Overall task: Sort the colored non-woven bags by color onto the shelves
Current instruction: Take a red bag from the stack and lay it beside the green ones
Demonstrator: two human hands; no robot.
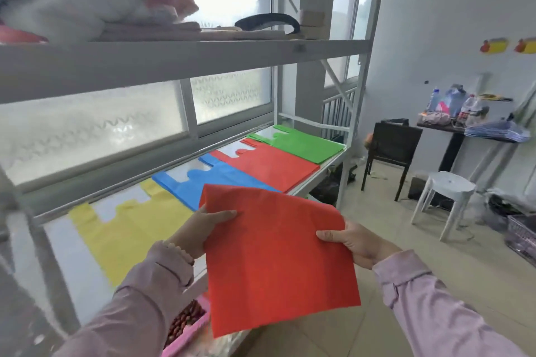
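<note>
head view: left hand (pixel 203 229) and right hand (pixel 352 242) pinch a flat red non-woven bag (pixel 278 258) by its edges. it is spread taut, likely bound for the red stack on the white shelf (pixel 269 164)

I saw open air between the lower shelf (pixel 62 243) and upper shelf (pixel 174 64); flat bags (pixel 269 165) covered the lower one.

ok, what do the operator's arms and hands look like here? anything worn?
Both are bare, no gloves: left hand and right hand. Each arm wears a pale lilac-pink long fabric sleeve: the left sleeve bunches at the wrist, and the right sleeve ends in a stitched cuff band. A pale beaded bracelet sits on the left wrist. No watch shows.
</note>
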